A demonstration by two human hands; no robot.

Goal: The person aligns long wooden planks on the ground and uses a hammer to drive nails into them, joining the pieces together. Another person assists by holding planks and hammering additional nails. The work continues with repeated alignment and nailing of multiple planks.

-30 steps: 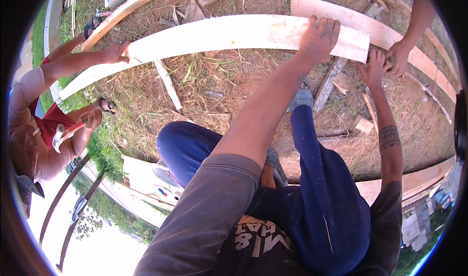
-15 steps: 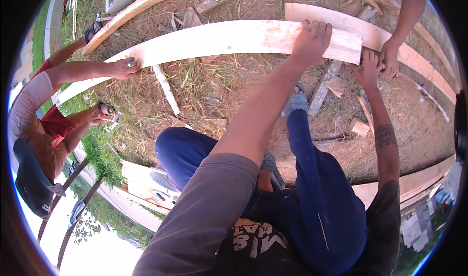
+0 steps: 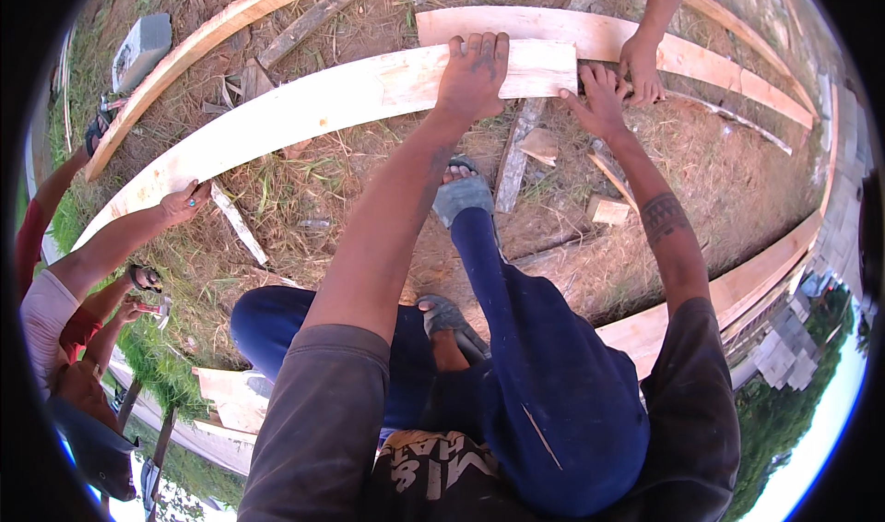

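Note:
A long, pale wooden plank (image 3: pixel 341 98) stretches across the upper middle, curved by the lens. My left hand (image 3: pixel 474 77) grips it near its right end, fingers over the far edge. My right hand (image 3: pixel 601 102) is at that end, thumb by the plank's corner and fingers curled around a small dark thing that I cannot make out. Close beside it, another person's hand (image 3: pixel 641 65) reaches down from the top. At the left, a co-worker's hand (image 3: pixel 186 201) touches the plank's near edge; a hammer (image 3: pixel 164 310) is by that person's other hand.
A second board (image 3: pixel 701 59) lies behind the plank's right end. A long beam (image 3: pixel 184 56) curves along the upper left, near a grey concrete block (image 3: pixel 143 50). Wood scraps (image 3: pixel 539 146) litter the ground around my foot (image 3: pixel 461 195). More boards (image 3: pixel 728 291) lie at the right.
The view has swung right, so the scene sits further left. My left hand stays on the plank and my right hand stays at its end. The co-worker's hand at left is now lower on the plank's edge.

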